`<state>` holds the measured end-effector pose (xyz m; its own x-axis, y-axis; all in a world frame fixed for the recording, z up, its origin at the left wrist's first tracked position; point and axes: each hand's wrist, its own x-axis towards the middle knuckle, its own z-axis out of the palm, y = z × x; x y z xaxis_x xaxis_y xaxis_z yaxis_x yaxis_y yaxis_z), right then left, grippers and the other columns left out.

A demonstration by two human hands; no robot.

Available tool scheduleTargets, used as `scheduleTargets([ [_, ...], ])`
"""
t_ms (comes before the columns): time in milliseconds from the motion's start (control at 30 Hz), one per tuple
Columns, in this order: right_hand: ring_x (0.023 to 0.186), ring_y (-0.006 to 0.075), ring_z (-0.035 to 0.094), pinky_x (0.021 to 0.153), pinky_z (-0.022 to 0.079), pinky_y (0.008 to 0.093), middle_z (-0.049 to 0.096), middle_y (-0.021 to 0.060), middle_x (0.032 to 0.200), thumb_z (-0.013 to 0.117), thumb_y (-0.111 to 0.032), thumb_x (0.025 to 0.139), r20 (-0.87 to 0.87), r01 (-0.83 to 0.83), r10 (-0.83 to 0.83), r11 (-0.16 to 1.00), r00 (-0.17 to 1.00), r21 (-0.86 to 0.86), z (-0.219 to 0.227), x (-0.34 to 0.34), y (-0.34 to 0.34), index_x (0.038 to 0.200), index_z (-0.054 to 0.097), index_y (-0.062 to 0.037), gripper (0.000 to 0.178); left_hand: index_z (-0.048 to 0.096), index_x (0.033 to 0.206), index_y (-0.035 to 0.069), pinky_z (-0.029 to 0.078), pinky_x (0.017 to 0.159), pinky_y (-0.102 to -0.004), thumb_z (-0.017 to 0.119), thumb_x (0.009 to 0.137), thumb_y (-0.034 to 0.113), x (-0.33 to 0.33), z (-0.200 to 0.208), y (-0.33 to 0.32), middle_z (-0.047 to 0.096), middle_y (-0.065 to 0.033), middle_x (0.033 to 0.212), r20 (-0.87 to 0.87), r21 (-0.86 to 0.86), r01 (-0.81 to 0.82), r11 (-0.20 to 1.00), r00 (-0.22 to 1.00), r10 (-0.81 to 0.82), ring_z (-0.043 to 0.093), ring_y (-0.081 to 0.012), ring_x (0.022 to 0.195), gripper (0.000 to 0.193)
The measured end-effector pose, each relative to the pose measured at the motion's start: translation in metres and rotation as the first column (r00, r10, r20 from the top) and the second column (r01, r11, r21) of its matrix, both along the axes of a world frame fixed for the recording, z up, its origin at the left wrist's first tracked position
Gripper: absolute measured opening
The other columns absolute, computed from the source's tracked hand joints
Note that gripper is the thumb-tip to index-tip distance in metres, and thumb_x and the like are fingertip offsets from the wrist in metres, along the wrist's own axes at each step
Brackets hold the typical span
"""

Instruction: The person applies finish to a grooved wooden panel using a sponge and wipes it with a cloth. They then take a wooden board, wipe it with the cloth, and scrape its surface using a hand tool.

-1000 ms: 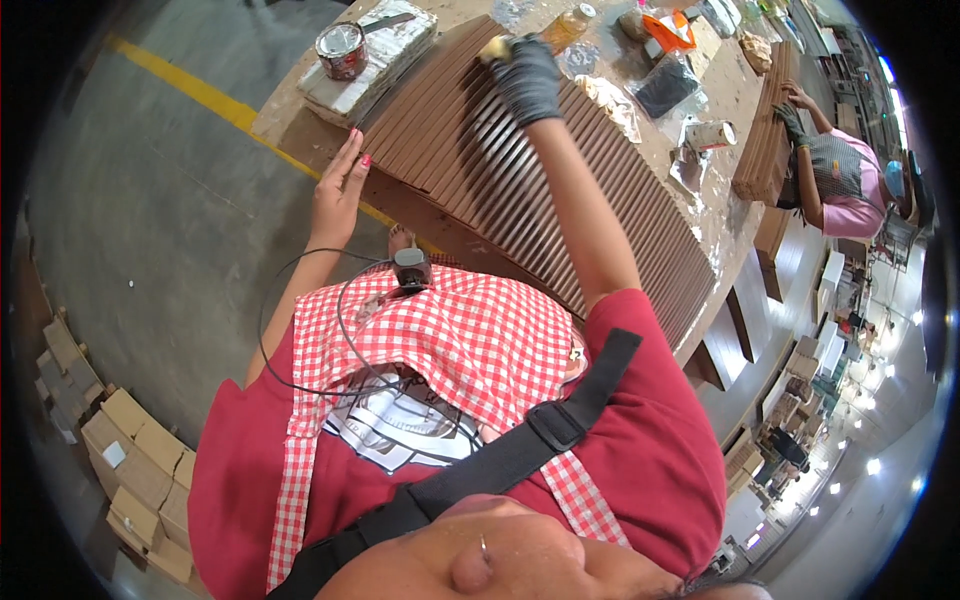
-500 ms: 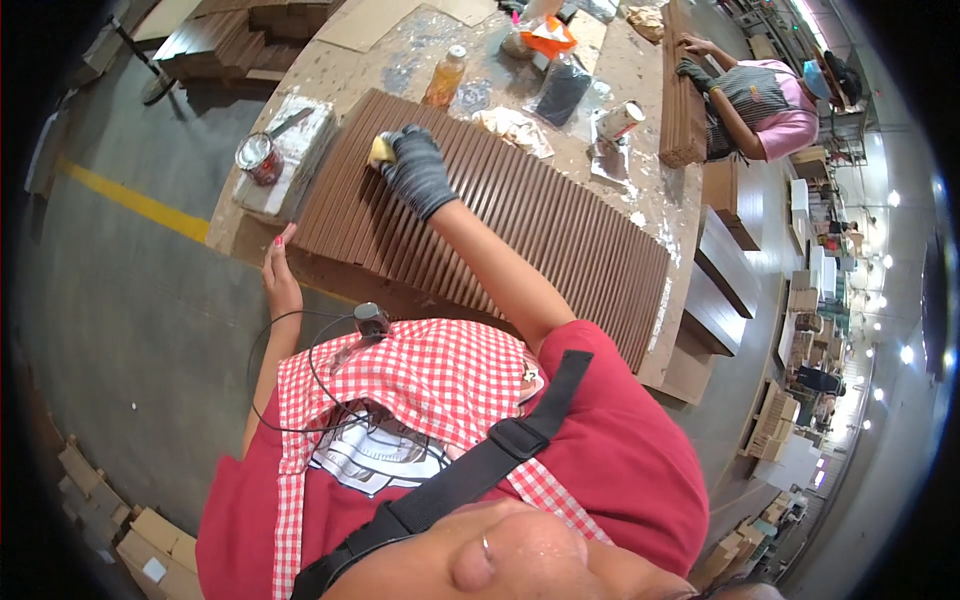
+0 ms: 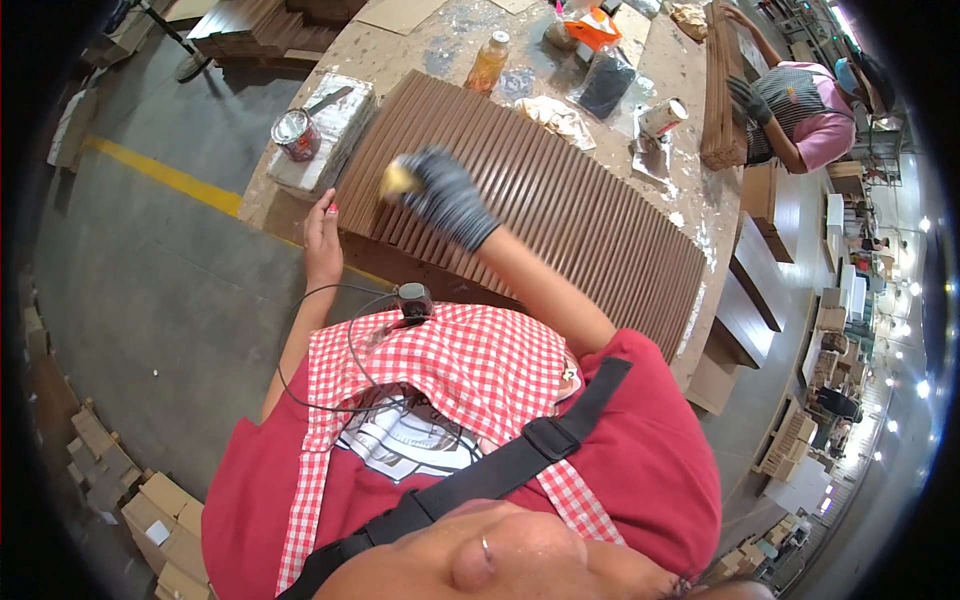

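A row of brown grooved wooden strips (image 3: 560,210) lies side by side on the worktable. My right hand (image 3: 448,198), in a grey striped glove, is closed around a small yellowish pad (image 3: 397,181), perhaps a sponge; motion blurs it. It is over the near left part of the strips. My bare left hand (image 3: 322,243) is at the near left corner of the row, its fingers stretched out against the edge. Beside it, an open tin (image 3: 296,136) and a flat scraper (image 3: 330,100) rest on a white-smeared block (image 3: 355,112).
On the table (image 3: 430,45) stand a bottle of amber liquid (image 3: 487,64), a dark-filled bag (image 3: 606,82), a crumpled cloth (image 3: 556,120) and a tipped can (image 3: 662,118). Across it, a co-worker (image 3: 800,110) handles brown strips (image 3: 722,110). A cable hangs before my apron.
My right hand has moved toward me over the strips with the pad. My left hand stays by the corner. The whole view has shifted, and the co-worker's hands have moved slightly.
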<state>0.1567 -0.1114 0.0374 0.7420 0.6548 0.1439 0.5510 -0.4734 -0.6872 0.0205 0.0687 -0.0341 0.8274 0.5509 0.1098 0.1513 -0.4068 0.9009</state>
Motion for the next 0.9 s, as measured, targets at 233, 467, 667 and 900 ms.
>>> scheduleTargets([
  [233, 0.094, 0.0261, 0.059, 0.086, 0.047, 0.0398, 0.062, 0.0133, 0.095, 0.069, -0.018, 0.079, 0.281, 0.274, -0.212, 0.94, 0.936, -0.203, -0.005, 0.07, -0.025, 0.095, 0.067, -0.0092, 0.019, 0.049, 0.131, 0.008, 0.031, 0.104, -0.0365, 0.042, 0.098, 0.026, 0.002, 0.01, -0.013, 0.05, -0.0097, 0.133, -0.031, 0.106, 0.015, 0.994, 0.999, -0.012, 0.044, -0.0266, 0.123, 0.038],
  [467, 0.1, 0.0281, 0.055, 0.09, 0.044, 0.0394, 0.058, 0.0126, 0.102, 0.072, -0.019, 0.074, -0.009, -0.087, 0.096, 0.852, 0.995, -0.516, 0.019, -0.043, -0.022, 0.107, 0.064, -0.0065, 0.037, 0.049, 0.132, 0.008, 0.03, 0.105, -0.0364, 0.043, 0.098, 0.025, -0.003, 0.004, -0.008, 0.05, -0.0099, 0.132, -0.024, 0.043, 0.008, 0.999, 1.0, -0.007, 0.042, -0.026, 0.124, 0.039],
  [667, 0.103, 0.0278, 0.054, 0.094, 0.043, 0.0382, 0.058, 0.0123, 0.103, 0.073, -0.021, 0.075, -0.223, -0.278, 0.221, 0.922, 0.95, -0.27, 0.023, -0.059, -0.032, 0.112, 0.063, -0.0062, 0.041, 0.043, 0.135, 0.007, 0.027, 0.107, -0.0396, 0.055, 0.092, 0.033, -0.003, 0.004, -0.014, 0.043, -0.0127, 0.138, -0.039, 0.191, 0.013, 0.981, 0.999, -0.006, 0.037, -0.0285, 0.129, 0.052],
  [900, 0.104, 0.0285, 0.054, 0.093, 0.043, 0.0382, 0.058, 0.012, 0.104, 0.071, -0.013, 0.072, 0.012, -0.147, 0.169, 0.893, 0.986, -0.426, 0.028, -0.041, -0.036, 0.111, 0.063, -0.008, 0.04, 0.035, 0.14, 0.006, 0.023, 0.108, -0.0429, 0.056, 0.09, 0.039, -0.004, 0.007, -0.025, 0.038, -0.0151, 0.14, -0.046, 0.246, 0.025, 0.969, 0.999, -0.014, 0.031, -0.0311, 0.131, 0.063],
])
